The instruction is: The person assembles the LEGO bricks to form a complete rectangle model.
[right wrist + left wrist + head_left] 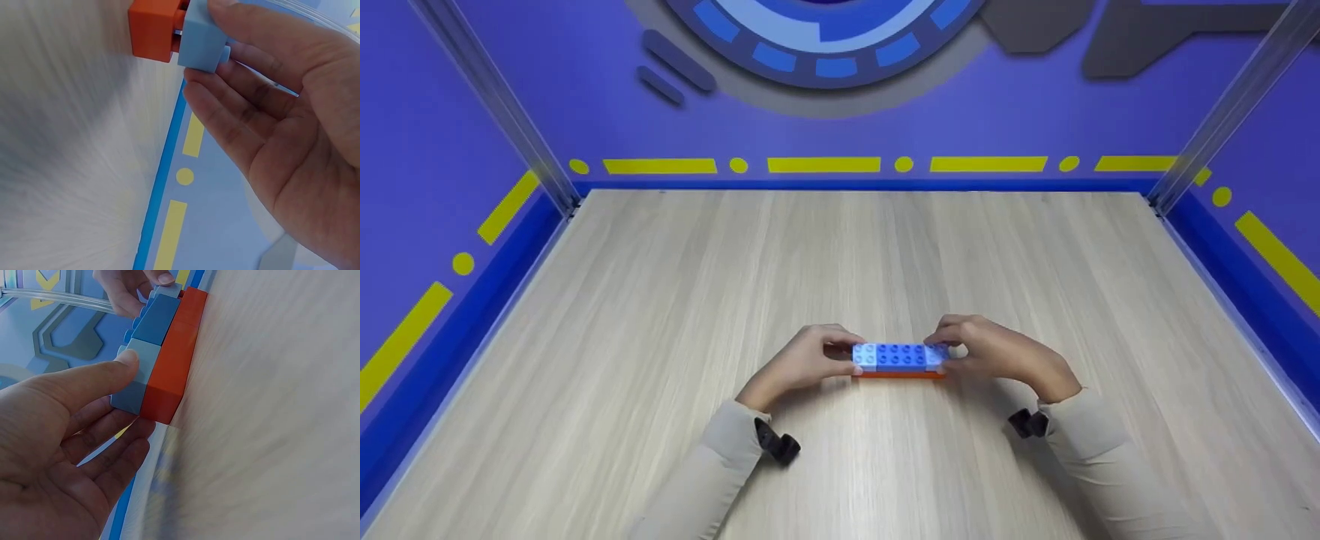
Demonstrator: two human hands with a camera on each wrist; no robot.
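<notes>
A row of toy building bricks lies across the table in the head view. Its lower layer is red bricks [171, 363]; on top sit a darker blue brick [901, 357] in the middle and a light blue brick at each end. My left hand [814, 356] pinches the left light blue brick [147, 360] between thumb and fingers. At the other end, my right hand [990, 351] grips the right light blue brick [201, 36]. A narrow gap with red studs showing separates that brick from the red one below. On the left, light blue and red meet flush.
The wood-grain table [840, 255] extends around the bricks. Blue panels [840, 139] with yellow marks rise at its back and sides, with metal posts [502, 97] at the corners. A black wrist device [777, 442] sits at each sleeve cuff.
</notes>
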